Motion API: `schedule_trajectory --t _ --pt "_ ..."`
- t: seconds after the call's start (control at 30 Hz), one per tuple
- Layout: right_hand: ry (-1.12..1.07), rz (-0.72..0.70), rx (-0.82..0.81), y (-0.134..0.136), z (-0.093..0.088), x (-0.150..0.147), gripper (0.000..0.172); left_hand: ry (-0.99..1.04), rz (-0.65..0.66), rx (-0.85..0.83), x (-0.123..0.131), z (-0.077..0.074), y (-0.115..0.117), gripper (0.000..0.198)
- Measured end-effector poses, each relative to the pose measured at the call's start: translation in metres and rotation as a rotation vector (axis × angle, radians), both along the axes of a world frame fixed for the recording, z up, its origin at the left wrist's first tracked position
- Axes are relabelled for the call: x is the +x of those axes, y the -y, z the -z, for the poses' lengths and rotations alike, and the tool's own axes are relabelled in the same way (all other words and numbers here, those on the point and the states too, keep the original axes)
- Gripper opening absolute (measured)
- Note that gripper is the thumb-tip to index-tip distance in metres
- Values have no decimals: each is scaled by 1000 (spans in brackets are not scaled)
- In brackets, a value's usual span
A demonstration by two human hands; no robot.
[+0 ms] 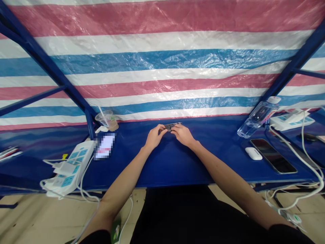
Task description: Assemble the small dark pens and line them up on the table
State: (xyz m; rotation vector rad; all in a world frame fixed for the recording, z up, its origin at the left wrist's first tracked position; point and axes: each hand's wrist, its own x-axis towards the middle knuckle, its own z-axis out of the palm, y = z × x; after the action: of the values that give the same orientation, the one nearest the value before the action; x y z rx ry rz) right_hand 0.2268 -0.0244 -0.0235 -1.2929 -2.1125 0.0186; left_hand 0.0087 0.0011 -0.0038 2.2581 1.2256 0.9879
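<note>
Both my arms reach forward over a blue table (172, 162). My left hand (154, 136) and my right hand (182, 134) meet at the far middle of the table, fingers curled and pinched on a small dark flat object (172, 126) with thin metallic lines. The object lies low, close to the tabletop near the striped tarp. What it is exactly is too small to tell.
A plastic cup with a straw (108, 120) stands at the back left beside a phone (104, 146) and a white power strip (72, 166). On the right are a tilted water bottle (257, 116), a white earbud case (253, 153), a black phone (273, 156), another power strip (289, 120) and white cables.
</note>
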Motion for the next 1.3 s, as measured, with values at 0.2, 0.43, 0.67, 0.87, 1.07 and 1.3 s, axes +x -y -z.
schedule_trajectory --t 0.2,0.43,0.67,0.87,1.07,1.3 --pt "-18 -11 4 -1 1 1 23 16 55 79 -2 6 -6 17" --pt "-69 -44 0 -1 1 3 15 -30 70 83 -3 4 -5 14" --pt "-71 -59 13 -1 -1 3 12 -130 66 63 -3 -1 -3 37" --pt "-60 -24 7 -1 -1 2 16 -18 48 15 -3 7 -6 34" --pt "-43 -21 -7 -1 1 2 20 -45 91 65 -4 4 -6 11" --pt "-48 -35 -4 -1 1 2 20 -44 82 61 -3 3 -4 14"
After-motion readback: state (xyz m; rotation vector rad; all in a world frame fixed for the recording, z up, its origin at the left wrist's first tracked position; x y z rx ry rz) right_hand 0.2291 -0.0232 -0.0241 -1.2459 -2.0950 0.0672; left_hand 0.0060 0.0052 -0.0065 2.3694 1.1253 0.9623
